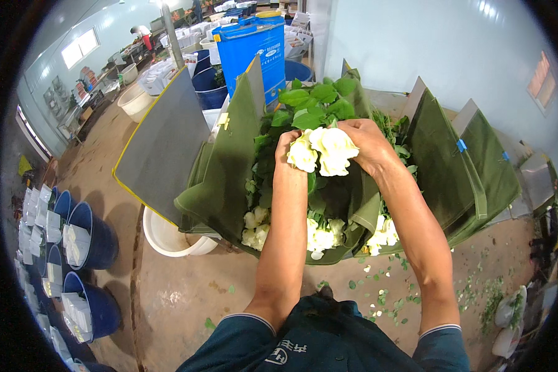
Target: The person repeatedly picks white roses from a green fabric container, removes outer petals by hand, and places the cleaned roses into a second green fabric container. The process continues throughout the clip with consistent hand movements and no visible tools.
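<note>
White rose heads [333, 151] are bunched together between my hands, with green leaves [316, 104] on the far side. My left hand [286, 142] curls around the left of the bunch, its fingers partly hidden by petals. At the right, my right hand [365, 137] grips just behind the blooms, and its fingertips are hidden too. Both hands are above a green fabric-lined compartment [225, 186]. Below my forearms, more white roses [323, 237] lie with their heads at its near edge. Another group of white roses [382, 235] sits to the right, beyond a fabric fold.
Upright green fabric dividers [439, 162] stand at the right, and a grey yellow-edged panel [162, 149] at the left. Behind is a blue tank [251, 56]. Blue buckets [97, 307] with white-wrapped bundles line the left floor. Leaves and petals litter the floor [335, 279]. A person [145, 37] bends far off.
</note>
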A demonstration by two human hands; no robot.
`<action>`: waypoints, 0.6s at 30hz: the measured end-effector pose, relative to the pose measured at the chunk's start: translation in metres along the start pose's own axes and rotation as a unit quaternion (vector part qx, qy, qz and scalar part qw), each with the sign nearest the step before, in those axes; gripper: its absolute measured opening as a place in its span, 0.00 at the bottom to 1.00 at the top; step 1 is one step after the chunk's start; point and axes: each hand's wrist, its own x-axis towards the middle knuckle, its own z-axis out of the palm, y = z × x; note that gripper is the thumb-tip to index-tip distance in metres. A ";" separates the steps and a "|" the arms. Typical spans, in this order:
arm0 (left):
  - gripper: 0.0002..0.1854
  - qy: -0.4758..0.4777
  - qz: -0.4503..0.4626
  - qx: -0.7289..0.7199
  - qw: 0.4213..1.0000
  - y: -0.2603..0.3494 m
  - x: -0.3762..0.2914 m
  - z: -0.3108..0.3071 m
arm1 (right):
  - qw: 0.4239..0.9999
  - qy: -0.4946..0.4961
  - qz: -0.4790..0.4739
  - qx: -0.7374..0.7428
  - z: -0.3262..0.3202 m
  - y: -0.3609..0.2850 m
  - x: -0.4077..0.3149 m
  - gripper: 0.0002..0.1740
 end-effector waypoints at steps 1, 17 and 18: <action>0.07 0.024 0.060 0.066 0.996 -0.004 -0.015 0.013 | 1.000 -0.003 0.019 -0.010 0.005 -0.002 0.000 0.14; 0.14 0.078 0.057 0.287 0.953 -0.023 -0.016 0.046 | 0.996 -0.050 0.063 0.035 -0.001 -0.003 -0.002 0.10; 0.15 0.065 0.037 0.300 0.951 -0.020 -0.016 0.044 | 0.996 -0.051 0.057 0.037 0.001 -0.004 -0.003 0.10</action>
